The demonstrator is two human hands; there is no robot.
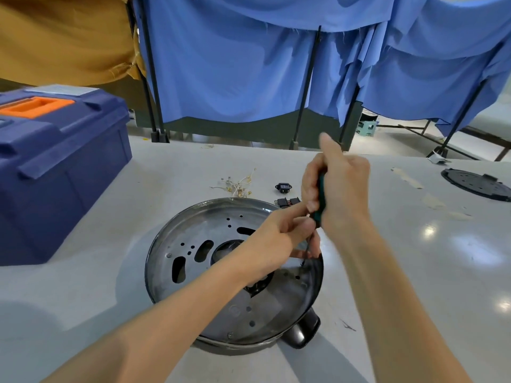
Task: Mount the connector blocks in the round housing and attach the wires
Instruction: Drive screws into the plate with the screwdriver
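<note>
A pale grey table [387, 272] is seen from above, from the wearer's own viewpoint. The round housing [193, 236], a shallow dark metal dish pierced with holes and oval slots, lies flat on the table in the middle of the view. A black knob [301, 333] juts from under its near right edge.

Both bare forearms are stretched over the housing, and the hands are brought together above its right side. A screwdriver [320, 194] with a green handle is gripped in the right hand [340, 189], fingers wrapped round the handle and thumb raised. The tool is held nearly upright, and its tip is set down on the floor of the housing just inside the right rim. The left hand [279, 233] is closed about the thin shaft just below the handle, thumb and forefinger pinched together; the exact contact is lost in blur.

Behind the housing, on the table, a loose bundle of pale wires [237, 185] with small metal ends is laid. To its right a black connector block [282, 187] is set apart, and a pair of connector blocks [287, 201] lies just beside the far rim of the housing, partly hidden by the right hand.

A closed dark blue toolbox [55, 167] with an orange handle stands at the left. A round black plate [478, 185] rests at the far right edge of the table. Blue cloth [249, 64] and tan cloth [63, 37] are hung on black frames behind the table.
</note>
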